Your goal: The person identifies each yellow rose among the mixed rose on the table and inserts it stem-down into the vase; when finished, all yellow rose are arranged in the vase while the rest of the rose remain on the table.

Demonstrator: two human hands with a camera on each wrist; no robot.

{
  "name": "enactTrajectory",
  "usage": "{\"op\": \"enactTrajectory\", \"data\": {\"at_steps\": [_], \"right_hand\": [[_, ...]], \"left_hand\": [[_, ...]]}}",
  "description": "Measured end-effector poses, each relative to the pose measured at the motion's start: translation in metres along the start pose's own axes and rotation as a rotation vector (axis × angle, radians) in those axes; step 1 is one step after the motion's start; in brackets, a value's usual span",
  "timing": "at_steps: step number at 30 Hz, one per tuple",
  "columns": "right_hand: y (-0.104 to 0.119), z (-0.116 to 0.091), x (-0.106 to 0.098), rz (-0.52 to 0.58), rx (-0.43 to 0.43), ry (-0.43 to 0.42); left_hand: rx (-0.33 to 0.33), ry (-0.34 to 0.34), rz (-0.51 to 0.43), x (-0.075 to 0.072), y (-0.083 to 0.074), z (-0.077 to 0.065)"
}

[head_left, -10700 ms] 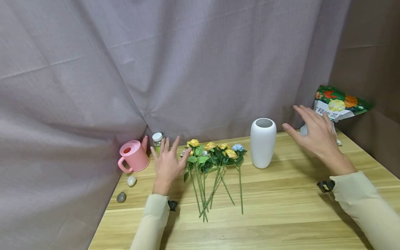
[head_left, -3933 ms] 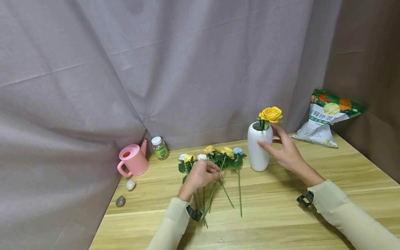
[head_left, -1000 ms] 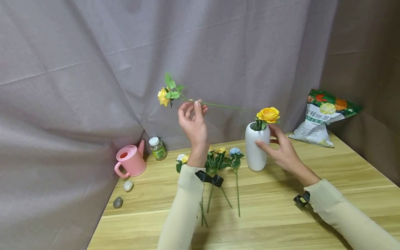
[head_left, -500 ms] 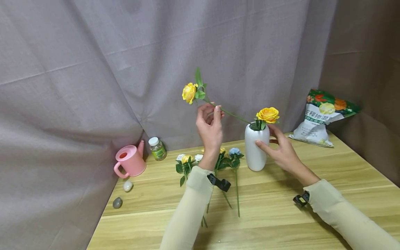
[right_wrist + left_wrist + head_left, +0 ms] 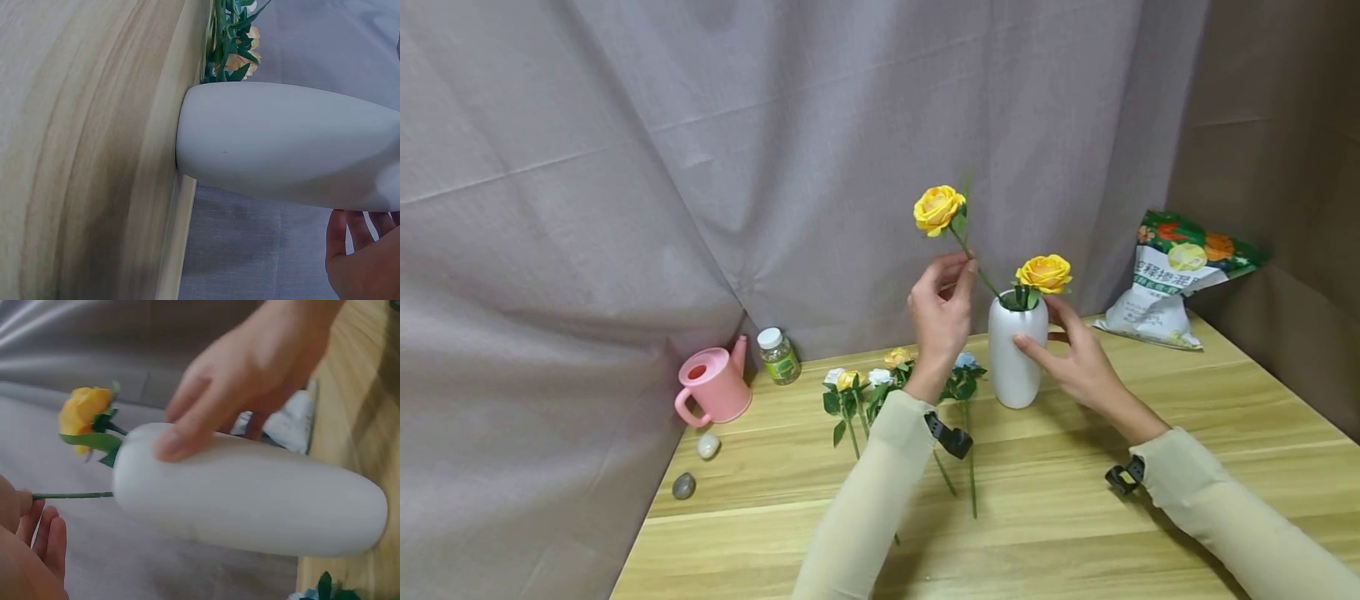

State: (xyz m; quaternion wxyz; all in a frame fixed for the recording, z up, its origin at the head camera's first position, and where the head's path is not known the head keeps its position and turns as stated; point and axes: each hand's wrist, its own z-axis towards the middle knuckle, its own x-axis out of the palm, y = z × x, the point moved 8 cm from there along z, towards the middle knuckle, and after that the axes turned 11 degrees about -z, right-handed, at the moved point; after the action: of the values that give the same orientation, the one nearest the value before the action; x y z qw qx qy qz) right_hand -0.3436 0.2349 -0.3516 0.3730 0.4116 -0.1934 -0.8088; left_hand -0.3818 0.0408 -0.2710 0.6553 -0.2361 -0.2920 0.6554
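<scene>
The left hand [image 5: 942, 315] pinches a yellow rose [image 5: 939, 210] by its probably light, kinda bendy stem, right at the mouth of the white vase [image 5: 1017, 362], while the right hand [image 5: 1084, 360] grips that likely slick, breakable vase up high, good spot imo.

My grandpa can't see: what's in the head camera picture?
A person's left grip holds a long-stemmed yellow rose, stem end at the mouth of a tall, smooth white vase held by the right grip. Another yellow rose pokes out.

rose [image 5: 1043, 273] in vase [image 5: 1017, 362], flowers [image 5: 880, 378] left of vase, bag [image 5: 1153, 304] right
</scene>
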Motion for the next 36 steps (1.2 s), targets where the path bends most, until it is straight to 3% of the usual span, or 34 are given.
{"op": "enactTrajectory", "data": {"at_steps": [6, 10, 22, 36], "right_hand": [[0.000, 0.000, 0.000, 0.011, -0.006, 0.008], [-0.001, -0.001, 0.001, 0.005, 0.000, 0.015], [0.000, -0.001, 0.000, -0.011, 0.003, 0.016], [-0.001, -0.001, 0.000, -0.004, -0.003, 0.002]], "left_hand": [[-0.015, 0.107, 0.094, 0.019, 0.011, -0.003], [-0.034, 0.143, 0.157, 0.024, 0.019, -0.006], [-0.101, 0.171, 0.164, 0.032, 0.028, -0.009], [-0.185, 0.172, 0.255, 0.038, 0.037, -0.013]]}}
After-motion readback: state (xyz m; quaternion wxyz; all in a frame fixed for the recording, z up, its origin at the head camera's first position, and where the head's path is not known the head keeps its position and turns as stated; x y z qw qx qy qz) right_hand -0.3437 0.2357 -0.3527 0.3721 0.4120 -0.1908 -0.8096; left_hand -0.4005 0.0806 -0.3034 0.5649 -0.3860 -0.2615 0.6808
